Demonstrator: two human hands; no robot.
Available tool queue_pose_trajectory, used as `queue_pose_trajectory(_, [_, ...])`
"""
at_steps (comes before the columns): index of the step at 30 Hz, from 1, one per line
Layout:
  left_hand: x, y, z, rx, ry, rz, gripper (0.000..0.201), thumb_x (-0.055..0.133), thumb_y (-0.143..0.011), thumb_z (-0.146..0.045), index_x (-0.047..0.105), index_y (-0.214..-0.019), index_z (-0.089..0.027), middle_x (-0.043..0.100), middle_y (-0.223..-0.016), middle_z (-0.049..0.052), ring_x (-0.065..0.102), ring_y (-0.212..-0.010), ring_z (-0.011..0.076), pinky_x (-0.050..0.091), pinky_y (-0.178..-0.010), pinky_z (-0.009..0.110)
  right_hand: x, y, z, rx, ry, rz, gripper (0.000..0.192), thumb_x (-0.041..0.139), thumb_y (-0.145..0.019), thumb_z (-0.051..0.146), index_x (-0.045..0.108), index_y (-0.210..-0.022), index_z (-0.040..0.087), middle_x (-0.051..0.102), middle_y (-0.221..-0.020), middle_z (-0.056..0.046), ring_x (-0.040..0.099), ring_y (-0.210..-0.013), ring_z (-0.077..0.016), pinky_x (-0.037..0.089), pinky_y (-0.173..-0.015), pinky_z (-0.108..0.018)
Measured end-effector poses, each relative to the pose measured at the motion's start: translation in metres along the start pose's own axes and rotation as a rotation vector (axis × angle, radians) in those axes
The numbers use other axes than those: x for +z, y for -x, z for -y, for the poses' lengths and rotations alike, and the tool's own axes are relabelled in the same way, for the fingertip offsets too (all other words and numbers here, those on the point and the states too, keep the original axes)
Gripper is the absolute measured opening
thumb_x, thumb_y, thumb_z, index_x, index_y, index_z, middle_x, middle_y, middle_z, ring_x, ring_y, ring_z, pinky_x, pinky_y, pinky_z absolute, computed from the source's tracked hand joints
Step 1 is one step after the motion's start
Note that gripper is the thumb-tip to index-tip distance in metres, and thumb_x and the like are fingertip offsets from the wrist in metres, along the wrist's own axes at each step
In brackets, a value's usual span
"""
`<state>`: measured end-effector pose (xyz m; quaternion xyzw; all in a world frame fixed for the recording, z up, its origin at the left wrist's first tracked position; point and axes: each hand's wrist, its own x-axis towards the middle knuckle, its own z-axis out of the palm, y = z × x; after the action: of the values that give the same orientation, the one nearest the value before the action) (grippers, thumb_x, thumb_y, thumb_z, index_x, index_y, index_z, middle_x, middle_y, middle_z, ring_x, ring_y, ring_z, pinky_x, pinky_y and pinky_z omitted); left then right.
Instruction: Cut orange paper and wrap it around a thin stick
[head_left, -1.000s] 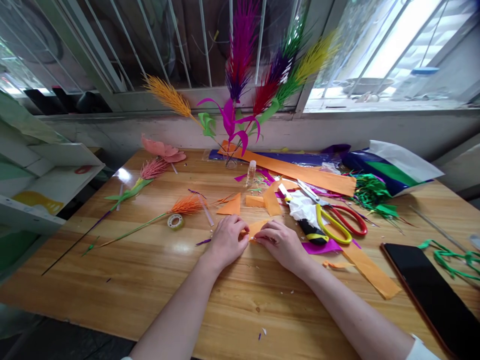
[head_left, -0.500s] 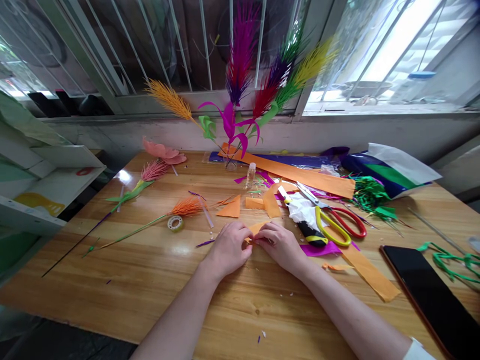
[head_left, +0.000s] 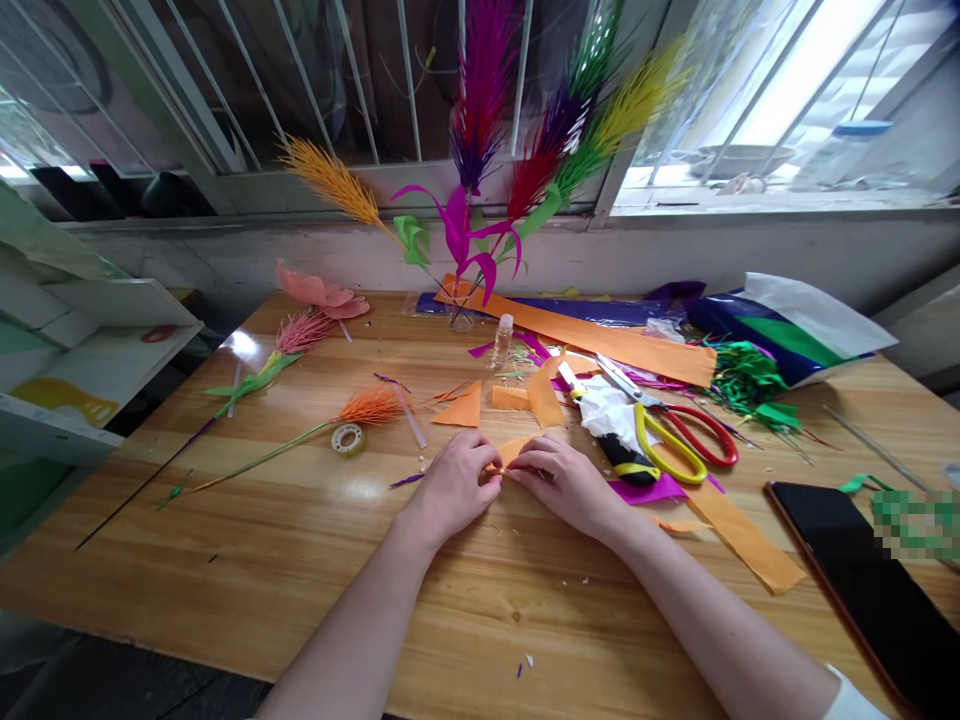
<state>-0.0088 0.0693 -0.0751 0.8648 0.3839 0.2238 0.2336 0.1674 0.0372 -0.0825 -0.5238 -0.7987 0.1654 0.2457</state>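
My left hand (head_left: pixel 452 485) and my right hand (head_left: pixel 566 485) meet at the middle of the wooden table (head_left: pixel 262 560). Both pinch a small piece of orange paper (head_left: pixel 514 451), which lies flat on the wood and is mostly hidden under my fingers. Just beyond my hands lie an orange paper triangle (head_left: pixel 463 409) and a smaller orange scrap (head_left: pixel 510 397). To the right of my right hand rest the yellow-handled scissors (head_left: pixel 660 445) and red-handled scissors (head_left: pixel 705 435), beside a utility knife (head_left: pixel 628 462) wrapped in white paper.
A vase of coloured paper feathers (head_left: pixel 480 130) stands at the back by the barred window. Paper flowers (head_left: pixel 319 335), a tape roll (head_left: pixel 348 438) and a glue bottle (head_left: pixel 502 340) lie left and centre. A long orange strip (head_left: pixel 600 340), green scraps (head_left: pixel 746 385) and a dark phone (head_left: pixel 870 590) lie on the right.
My fingers have drawn closer together over the orange piece, pressing it. The view tilted slightly; nothing else on the table moved.
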Motion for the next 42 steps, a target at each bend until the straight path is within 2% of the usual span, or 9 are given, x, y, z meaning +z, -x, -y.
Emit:
queue_pose_trajectory(4, [0.001, 0.000, 0.001, -0.007, 0.003, -0.014, 0.012, 0.053, -0.070, -0.018, 0.061, -0.080, -0.019, 0.052, -0.085, 0.004, 0.051, -0.082, 0.0146, 0.040, -0.078, 0.027, -0.006, 0.001, 0.000, -0.064, -0.037, 0.065, 0.016, 0.053, -0.078, 0.029, 0.062, -0.089, 0.021, 0.059, -0.083, -0.004, 0.053, -0.080, -0.0151, 0.044, -0.071, -0.025])
queue_pose_trajectory(10, [0.000, 0.000, 0.001, -0.021, 0.011, 0.001, 0.012, 0.052, -0.070, -0.017, 0.060, -0.079, -0.018, 0.052, -0.085, 0.004, 0.050, -0.081, 0.0146, 0.041, -0.079, 0.028, 0.002, -0.001, -0.001, -0.008, 0.024, 0.002, 0.014, 0.050, -0.080, 0.023, 0.063, -0.078, 0.020, 0.059, -0.079, -0.004, 0.054, -0.078, -0.0156, 0.043, -0.069, -0.026])
queue_pose_trajectory(21, [0.000, 0.000, -0.003, -0.049, -0.018, -0.014, 0.012, 0.055, -0.067, -0.017, 0.057, -0.079, -0.018, 0.051, -0.088, 0.004, 0.049, -0.086, 0.0166, 0.040, -0.080, 0.030, 0.005, -0.004, 0.005, 0.126, 0.045, -0.029, 0.007, 0.055, -0.075, 0.019, 0.061, -0.074, 0.021, 0.060, -0.077, -0.001, 0.054, -0.074, -0.0141, 0.042, -0.063, -0.023])
queue_pose_trajectory(27, [0.000, 0.000, -0.005, 0.011, -0.075, -0.024, 0.010, 0.058, -0.068, -0.017, 0.061, -0.077, -0.020, 0.052, -0.088, 0.004, 0.048, -0.087, 0.0170, 0.040, -0.081, 0.031, 0.006, -0.004, 0.006, 0.151, 0.063, -0.040, 0.005, 0.056, -0.074, 0.020, 0.060, -0.072, 0.020, 0.059, -0.075, -0.001, 0.053, -0.071, -0.0136, 0.041, -0.060, -0.022])
queue_pose_trajectory(36, [0.003, 0.000, -0.002, -0.026, -0.075, -0.048, 0.011, 0.056, -0.069, -0.017, 0.063, -0.076, -0.020, 0.053, -0.087, 0.004, 0.049, -0.085, 0.0162, 0.041, -0.079, 0.030, 0.007, -0.006, 0.008, 0.162, 0.079, -0.067, 0.005, 0.056, -0.073, 0.021, 0.058, -0.069, 0.020, 0.057, -0.071, -0.001, 0.053, -0.068, -0.0132, 0.040, -0.058, -0.022])
queue_pose_trajectory(42, [0.004, -0.001, -0.001, -0.033, -0.085, -0.050, 0.011, 0.055, -0.070, -0.017, 0.064, -0.076, -0.020, 0.054, -0.086, 0.004, 0.050, -0.083, 0.0159, 0.041, -0.078, 0.029, 0.008, -0.001, 0.007, 0.151, 0.014, -0.111, 0.006, 0.052, -0.076, 0.023, 0.056, -0.078, 0.020, 0.056, -0.080, -0.002, 0.053, -0.064, -0.0109, 0.041, -0.057, -0.021])
